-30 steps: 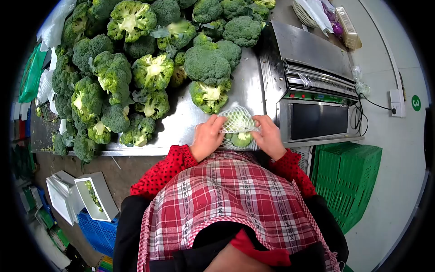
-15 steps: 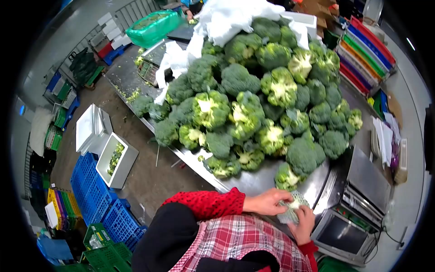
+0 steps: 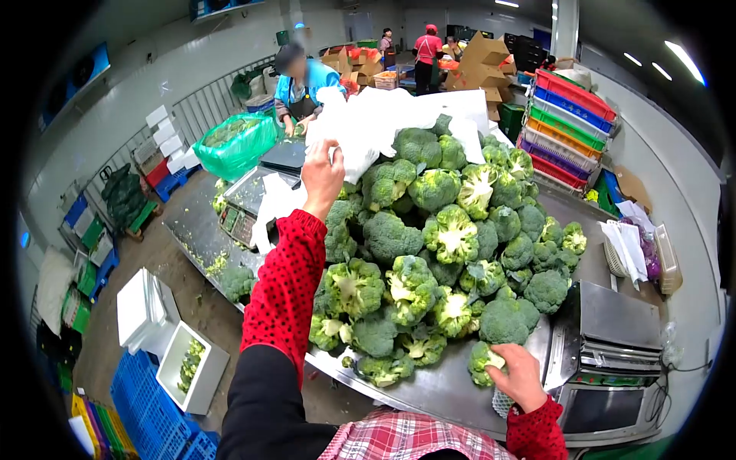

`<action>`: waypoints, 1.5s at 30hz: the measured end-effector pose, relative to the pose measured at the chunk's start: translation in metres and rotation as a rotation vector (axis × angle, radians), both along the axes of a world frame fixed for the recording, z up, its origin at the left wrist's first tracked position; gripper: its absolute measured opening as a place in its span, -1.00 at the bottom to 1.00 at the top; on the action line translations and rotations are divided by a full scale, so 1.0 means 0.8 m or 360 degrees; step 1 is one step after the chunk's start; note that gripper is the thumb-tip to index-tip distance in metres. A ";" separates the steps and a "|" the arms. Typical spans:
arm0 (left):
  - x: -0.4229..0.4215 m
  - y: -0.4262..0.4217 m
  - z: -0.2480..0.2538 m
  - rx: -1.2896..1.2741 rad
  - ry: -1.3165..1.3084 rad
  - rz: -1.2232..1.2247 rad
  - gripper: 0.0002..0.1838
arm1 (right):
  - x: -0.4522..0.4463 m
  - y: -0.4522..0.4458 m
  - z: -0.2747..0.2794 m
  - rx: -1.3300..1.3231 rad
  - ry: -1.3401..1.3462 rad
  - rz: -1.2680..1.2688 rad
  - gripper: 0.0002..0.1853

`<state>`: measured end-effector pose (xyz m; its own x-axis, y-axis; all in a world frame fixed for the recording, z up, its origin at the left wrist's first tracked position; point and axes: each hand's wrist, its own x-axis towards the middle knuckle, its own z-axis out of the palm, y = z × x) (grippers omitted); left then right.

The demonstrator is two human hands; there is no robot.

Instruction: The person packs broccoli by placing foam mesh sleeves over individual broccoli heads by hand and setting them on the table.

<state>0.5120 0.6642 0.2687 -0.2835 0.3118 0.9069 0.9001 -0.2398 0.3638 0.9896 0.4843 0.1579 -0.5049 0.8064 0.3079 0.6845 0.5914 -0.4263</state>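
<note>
Far forward over the table, my left hand [image 3: 323, 176] touches the near edge of a heap of white netting or bags [image 3: 372, 123], thumb and fingers apart. My right hand [image 3: 521, 376] is at the front edge of the broccoli pile, its fingers on a small broccoli head [image 3: 484, 363]. Beneath the right hand lies a piece of white foam net [image 3: 502, 403], partly hidden by the hand and sleeve. A large pile of broccoli [image 3: 452, 236] covers the middle of the metal table [image 3: 438, 389].
A wrapping machine [image 3: 617, 330] stands at right. Stacked coloured crates [image 3: 571, 126] are at back right. Across the table a co-worker in blue [image 3: 307, 84] stands beside a green bag [image 3: 239, 146]. A scale [image 3: 264, 188] sits at left; a white foam box [image 3: 192, 368] is below.
The view has swung up and left. My left hand has left the net-wrapped broccoli and reached forward to the white heap. My right hand now rests on a broccoli head.
</note>
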 end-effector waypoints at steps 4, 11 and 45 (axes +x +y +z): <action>-0.011 0.001 -0.033 -0.0693 -0.0212 0.0024 -0.76 | -0.046 0.017 0.015 0.0039 0.0098 0.0196 -0.67; -0.029 -0.011 0.019 -0.0127 -0.0234 0.0539 -0.38 | -0.104 0.043 0.042 0.0098 -0.0065 0.0378 -0.69; 0.396 -0.294 -0.230 -0.1780 -0.1855 -0.1735 -0.91 | 0.030 -0.056 -0.064 -0.0823 0.1269 -0.0158 -0.84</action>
